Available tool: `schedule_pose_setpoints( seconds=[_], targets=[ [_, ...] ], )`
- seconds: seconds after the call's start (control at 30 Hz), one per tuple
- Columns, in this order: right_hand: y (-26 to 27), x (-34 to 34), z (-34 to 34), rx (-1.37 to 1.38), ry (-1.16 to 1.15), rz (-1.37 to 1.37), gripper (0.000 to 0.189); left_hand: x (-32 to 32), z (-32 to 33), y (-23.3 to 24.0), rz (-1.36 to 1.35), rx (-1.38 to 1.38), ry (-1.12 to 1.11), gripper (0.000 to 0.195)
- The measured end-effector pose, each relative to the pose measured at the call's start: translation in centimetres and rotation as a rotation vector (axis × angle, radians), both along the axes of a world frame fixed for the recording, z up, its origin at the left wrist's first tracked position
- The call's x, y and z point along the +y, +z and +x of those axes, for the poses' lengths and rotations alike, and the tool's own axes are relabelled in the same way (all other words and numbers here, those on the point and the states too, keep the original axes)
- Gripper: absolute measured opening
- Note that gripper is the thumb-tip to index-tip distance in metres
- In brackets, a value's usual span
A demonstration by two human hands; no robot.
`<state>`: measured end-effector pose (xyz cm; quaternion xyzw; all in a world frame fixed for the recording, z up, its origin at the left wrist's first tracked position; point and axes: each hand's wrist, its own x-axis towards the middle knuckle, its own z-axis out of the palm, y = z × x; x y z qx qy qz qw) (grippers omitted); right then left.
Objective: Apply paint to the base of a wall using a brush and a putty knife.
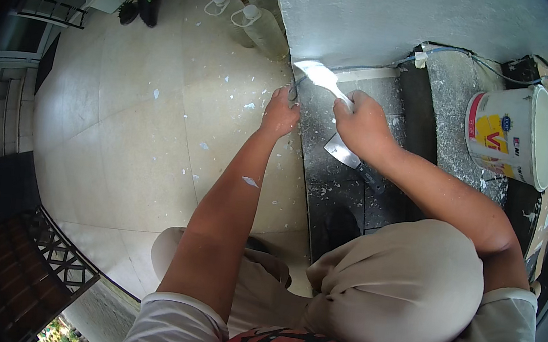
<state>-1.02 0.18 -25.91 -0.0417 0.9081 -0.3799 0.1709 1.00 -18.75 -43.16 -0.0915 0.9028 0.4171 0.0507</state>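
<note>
My right hand point(363, 125) grips the handle of a white paintbrush or scraper point(319, 74); glare hides the detail of its head. That head lies against the bottom corner of the white wall point(398, 13). Left of it, over the edge of the dark tiled step point(348, 96), my left hand point(280, 115) pinches a thin cable point(300, 81) where it comes round the corner. Under my right hand a putty knife point(344, 152) with a metal blade and black handle lies on the dark tiles. White specks dot the tiles.
A white paint bucket point(504, 134) lies or leans on the upper step at right. A blue cable point(483, 65) runs along the wall's foot. Large plastic bottles point(264, 33) stand by the wall corner. Paint flakes litter the beige floor point(131, 129). A dark railing point(64, 253) edges the lower left.
</note>
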Motion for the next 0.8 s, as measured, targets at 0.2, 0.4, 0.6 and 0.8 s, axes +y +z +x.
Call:
schedule_pose_setpoints(
  seconds=[0.2,0.4,0.6,0.8],
  targets=[
    [-2.2,-0.7,-2.1,-0.367,-0.051,-0.100,0.038,-1.1,0.2,-0.8,0.104,-0.061,-0.077,0.066],
    [-3.5,-2.6,-1.9,-0.478,-0.240,-0.384,0.034,-0.9,0.7,-0.5,0.213,-0.088,-0.089,0.069],
    [-2.8,-2.9,-0.5,-0.494,-0.359,-0.533,0.019,-0.3,0.8,-0.5,0.260,-0.077,-0.026,0.070],
    [-1.3,-1.5,2.4,-0.574,-0.309,-0.553,0.023,-0.1,1.2,-0.8,0.224,-0.049,-0.019,0.070]
  ],
)
